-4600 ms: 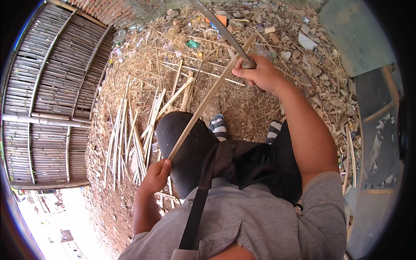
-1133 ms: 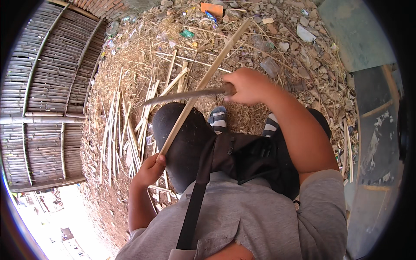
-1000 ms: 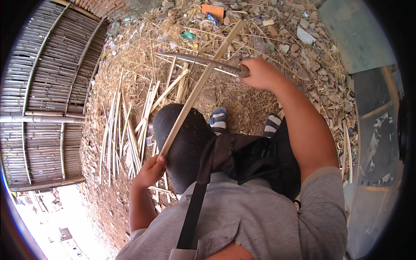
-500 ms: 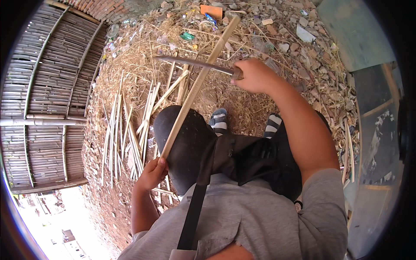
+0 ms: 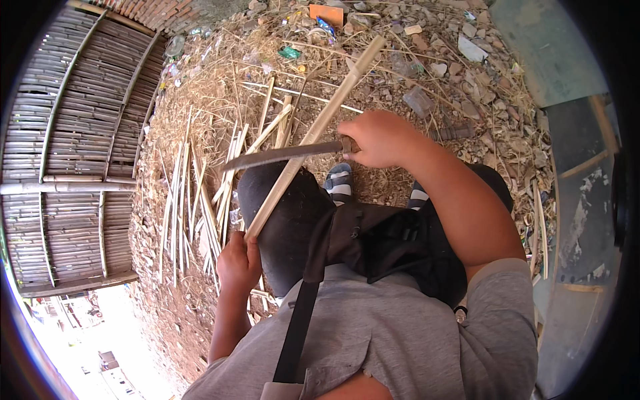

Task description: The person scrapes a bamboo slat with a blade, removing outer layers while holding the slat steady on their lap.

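My left hand (image 5: 239, 261) is closed round the near end of a long, pale bamboo strip (image 5: 331, 110). The strip slants up and away to the right, passing over my left knee. In my right hand (image 5: 381, 139) is the short handle of a machete (image 5: 287, 153), its dark, slightly curved blade pointing left. The blade crosses the strip at about its middle; whether they touch I cannot tell. Many thin split bamboo strips (image 5: 175, 213) lie on the ground left of my knee, and a few thicker pieces (image 5: 283, 123) lie just beyond it.
A bamboo slat wall (image 5: 73, 127) stands at the left. Stones and rubble (image 5: 460, 87) cover the ground at the far right, with an orange block (image 5: 327, 15) and a green plastic scrap (image 5: 289, 53) at the back. Worn grey panels (image 5: 573, 220) line the right side.
The machete has come nearer to me along the strip, its tip swinging lower and toward me. My left hand has turned a little, and the strip's far end has shifted slightly right.
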`<state>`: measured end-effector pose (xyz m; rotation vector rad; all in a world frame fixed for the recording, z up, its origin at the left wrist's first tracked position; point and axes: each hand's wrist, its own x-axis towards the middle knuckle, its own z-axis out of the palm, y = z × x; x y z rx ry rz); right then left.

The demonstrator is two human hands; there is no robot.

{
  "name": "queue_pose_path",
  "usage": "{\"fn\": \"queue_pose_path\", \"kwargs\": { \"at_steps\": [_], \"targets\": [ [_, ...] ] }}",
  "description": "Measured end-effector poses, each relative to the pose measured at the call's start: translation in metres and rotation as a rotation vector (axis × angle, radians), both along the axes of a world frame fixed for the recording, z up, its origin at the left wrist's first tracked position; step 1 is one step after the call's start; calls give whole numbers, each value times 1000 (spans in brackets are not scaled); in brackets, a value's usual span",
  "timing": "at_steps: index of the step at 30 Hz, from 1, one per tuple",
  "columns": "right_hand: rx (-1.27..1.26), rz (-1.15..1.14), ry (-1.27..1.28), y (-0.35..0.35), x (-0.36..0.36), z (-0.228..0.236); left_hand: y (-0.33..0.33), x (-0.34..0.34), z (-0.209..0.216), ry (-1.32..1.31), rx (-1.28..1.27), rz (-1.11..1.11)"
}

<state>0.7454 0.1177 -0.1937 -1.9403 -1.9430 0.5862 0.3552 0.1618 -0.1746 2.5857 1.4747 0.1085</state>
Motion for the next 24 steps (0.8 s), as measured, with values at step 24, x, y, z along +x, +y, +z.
{"fn": "queue_pose_path", "kwargs": {
  "at_steps": [24],
  "targets": [
    [-144, -113, 270, 19, 25, -48, 33, -11, -1, -209, -647, 20]
  ]
}}
